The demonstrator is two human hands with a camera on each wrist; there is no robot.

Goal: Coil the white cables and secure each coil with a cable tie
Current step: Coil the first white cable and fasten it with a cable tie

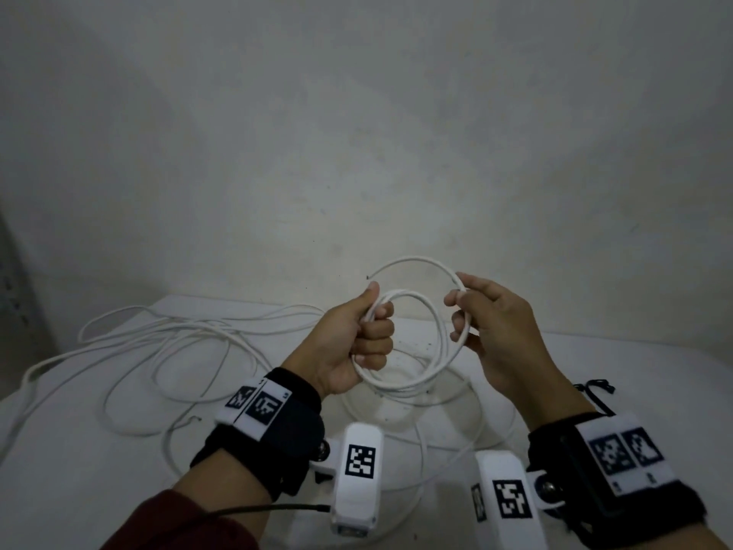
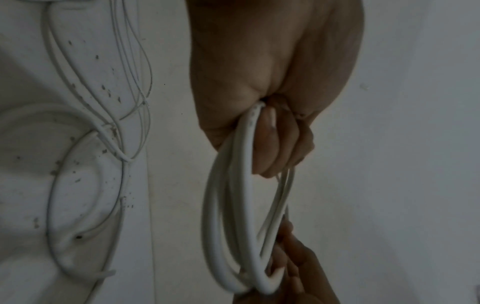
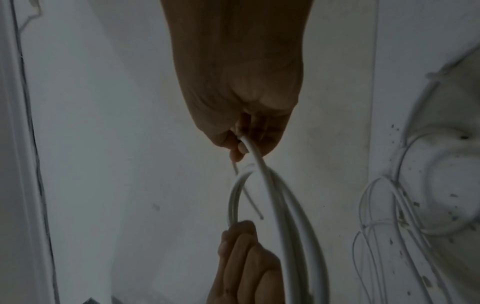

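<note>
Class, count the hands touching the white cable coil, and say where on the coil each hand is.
2. The left hand grips the coil at its left side; the right hand pinches its right side. No other hands show.

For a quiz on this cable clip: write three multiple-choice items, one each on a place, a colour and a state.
1. Where do the loose white cables lie?
A. on the white table, by the left hand
B. on the floor
C. over a chair

2. What colour is the round cable coil held in the air?
A. black
B. white
C. red

3. How does the left hand hold the coil?
A. flat beneath it
B. not touching
C. fingers curled round it

Key: 1 A, they spread over the table; 2 B, every loop is white; 3 C, a fist closes on the loops while the right hand pinches the far side.
</note>
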